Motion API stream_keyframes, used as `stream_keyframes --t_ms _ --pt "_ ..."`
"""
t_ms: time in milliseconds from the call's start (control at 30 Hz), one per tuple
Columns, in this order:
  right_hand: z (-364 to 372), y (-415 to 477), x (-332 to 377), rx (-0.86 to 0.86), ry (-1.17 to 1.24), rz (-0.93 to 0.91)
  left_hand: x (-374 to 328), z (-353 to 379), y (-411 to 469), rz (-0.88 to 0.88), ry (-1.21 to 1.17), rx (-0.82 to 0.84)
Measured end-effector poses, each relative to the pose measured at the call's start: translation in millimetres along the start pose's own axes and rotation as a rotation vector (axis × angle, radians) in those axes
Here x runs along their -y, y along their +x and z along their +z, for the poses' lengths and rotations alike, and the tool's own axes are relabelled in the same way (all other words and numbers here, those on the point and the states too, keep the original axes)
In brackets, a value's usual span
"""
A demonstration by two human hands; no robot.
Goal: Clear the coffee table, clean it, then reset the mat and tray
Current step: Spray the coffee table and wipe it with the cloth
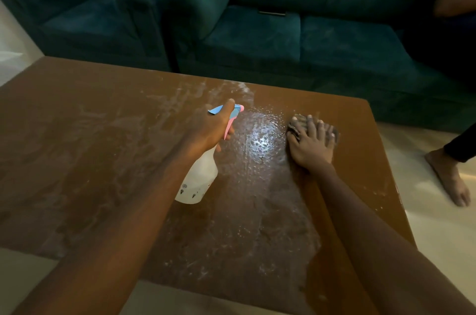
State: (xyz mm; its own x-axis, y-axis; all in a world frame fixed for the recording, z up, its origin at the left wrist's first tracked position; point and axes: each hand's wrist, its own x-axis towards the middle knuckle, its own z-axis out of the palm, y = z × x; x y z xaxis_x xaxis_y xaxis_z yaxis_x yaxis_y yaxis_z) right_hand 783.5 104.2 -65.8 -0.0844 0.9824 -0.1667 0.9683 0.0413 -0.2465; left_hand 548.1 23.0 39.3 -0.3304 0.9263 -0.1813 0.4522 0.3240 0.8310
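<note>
The brown coffee table (77, 150) fills the middle of the view, its top streaked with wet foam and droplets. My left hand (211, 126) grips a white spray bottle (199, 180) with a pink and blue trigger head, held above the table's centre and pointed toward the far edge. My right hand (313, 143) lies flat with straight fingers on a dark cloth (293, 125) pressed against the tabletop at the right. A shiny wet patch (260, 139) sits between the two hands. No mat or tray is in view.
A dark teal sofa (257, 31) runs along the far side of the table, with an armchair (77, 13) at the left. Another person's bare foot (449, 178) stands on the pale floor right of the table, and an arm shows at the upper right.
</note>
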Motion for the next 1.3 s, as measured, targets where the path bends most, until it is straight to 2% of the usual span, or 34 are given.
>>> stream_keyframes --t_ms 100,200,267,333,400,500,633,733,833,933,1000,1067,1167,1300 --pt "9.1 17.4 51.7 0.029 -0.018 -0.107 3.2 -2.9 0.0 0.006 -0.026 -0.018" --pt "22.6 3.5 86.4 0.030 -0.080 -0.308 4.4 -5.0 0.1 0.016 -0.044 -0.046" --pt "29.5 -22.7 79.7 0.017 -0.100 -0.442 4.7 -6.5 1.3 0.009 -0.060 -0.063" --pt "30.7 -49.8 54.1 0.001 -0.105 -0.494 7.2 -6.6 5.4 0.007 -0.076 -0.057" --pt "25.9 -67.1 21.5 -0.011 -0.096 -0.435 9.6 -5.9 7.4 0.009 -0.089 -0.048" --pt "14.6 -63.2 -14.1 -0.056 -0.098 -0.217 10.9 -6.3 8.2 0.006 -0.121 -0.038" --pt "7.4 -14.6 -0.9 -0.055 -0.066 -0.009 12.4 -8.7 7.0 0.003 -0.144 -0.053" --pt "13.3 19.2 41.4 -0.021 -0.078 -0.083 12.6 -9.2 7.3 0.009 -0.145 -0.058" --pt "20.8 17.1 74.5 0.010 -0.112 -0.277 11.3 -10.3 6.4 0.008 -0.139 -0.064" --pt "26.1 -22.7 66.4 0.020 -0.125 -0.505 9.8 -8.9 5.4 0.012 -0.111 -0.057" --pt "25.9 -50.1 40.7 0.019 -0.105 -0.569 10.3 -8.4 4.8 0.009 -0.105 -0.057" --pt "23.1 -63.0 9.5 -0.003 -0.093 -0.477 11.3 -8.8 4.4 0.012 -0.124 -0.058" --pt "20.0 -67.2 -18.0 -0.060 -0.084 -0.234 13.7 -10.9 4.0 0.010 -0.129 -0.057" --pt "19.6 -71.1 -20.4 -0.078 -0.070 -0.183 10.1 -11.0 -5.6 0.039 -0.077 -0.022"
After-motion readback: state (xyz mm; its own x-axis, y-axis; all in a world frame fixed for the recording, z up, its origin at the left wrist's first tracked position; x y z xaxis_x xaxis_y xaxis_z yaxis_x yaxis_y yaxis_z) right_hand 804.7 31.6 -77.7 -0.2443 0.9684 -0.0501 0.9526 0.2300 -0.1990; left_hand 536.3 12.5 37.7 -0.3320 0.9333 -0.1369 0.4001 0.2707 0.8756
